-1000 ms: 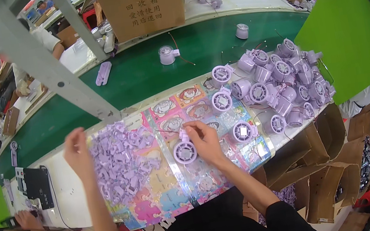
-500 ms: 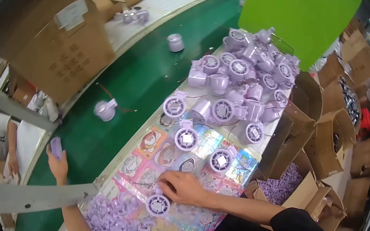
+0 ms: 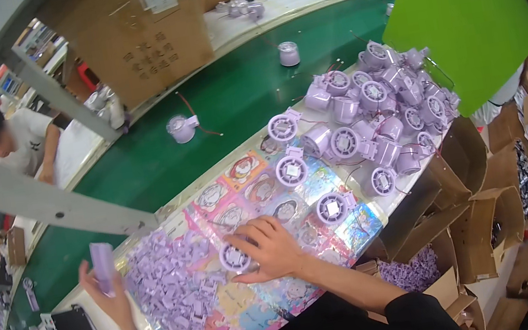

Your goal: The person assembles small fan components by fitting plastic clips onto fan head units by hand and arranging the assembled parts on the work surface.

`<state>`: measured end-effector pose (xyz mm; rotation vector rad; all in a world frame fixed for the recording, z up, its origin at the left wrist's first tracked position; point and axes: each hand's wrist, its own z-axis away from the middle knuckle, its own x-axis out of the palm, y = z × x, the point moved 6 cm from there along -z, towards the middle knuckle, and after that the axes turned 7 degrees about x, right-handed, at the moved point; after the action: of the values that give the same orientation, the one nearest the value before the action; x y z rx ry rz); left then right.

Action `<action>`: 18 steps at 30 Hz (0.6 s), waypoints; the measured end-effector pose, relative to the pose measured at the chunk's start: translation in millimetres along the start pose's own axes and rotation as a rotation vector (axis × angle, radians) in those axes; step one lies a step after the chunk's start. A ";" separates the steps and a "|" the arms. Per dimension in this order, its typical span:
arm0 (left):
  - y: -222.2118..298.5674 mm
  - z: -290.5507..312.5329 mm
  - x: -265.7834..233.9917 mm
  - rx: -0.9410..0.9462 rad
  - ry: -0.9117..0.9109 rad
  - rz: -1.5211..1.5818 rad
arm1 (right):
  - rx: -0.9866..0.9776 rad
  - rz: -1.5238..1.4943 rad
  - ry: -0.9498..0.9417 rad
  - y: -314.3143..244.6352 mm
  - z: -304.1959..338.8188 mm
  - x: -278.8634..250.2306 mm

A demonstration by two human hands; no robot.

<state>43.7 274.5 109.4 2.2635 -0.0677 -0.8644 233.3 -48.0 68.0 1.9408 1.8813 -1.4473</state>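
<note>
My left hand [image 3: 111, 301] holds a lilac casing [image 3: 103, 263] beside small parts [image 3: 174, 284]; my right hand [image 3: 274, 252] partly covers a round unit [image 3: 232, 258].

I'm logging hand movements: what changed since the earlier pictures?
The left hand took the long lilac part off the green belt and brought it back beside the pile of small parts. The right hand stays at the round housing; the heap of housings looks unchanged.
</note>
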 end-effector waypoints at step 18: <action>184.4 184.1 109.8 -0.076 -0.337 -0.099 | 0.365 0.183 -0.181 -16.4 61.3 -64.1</action>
<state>52.7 -4.8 66.1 2.0443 -0.0747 -1.2729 198.9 -129.7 84.1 1.9761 1.4010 -1.9359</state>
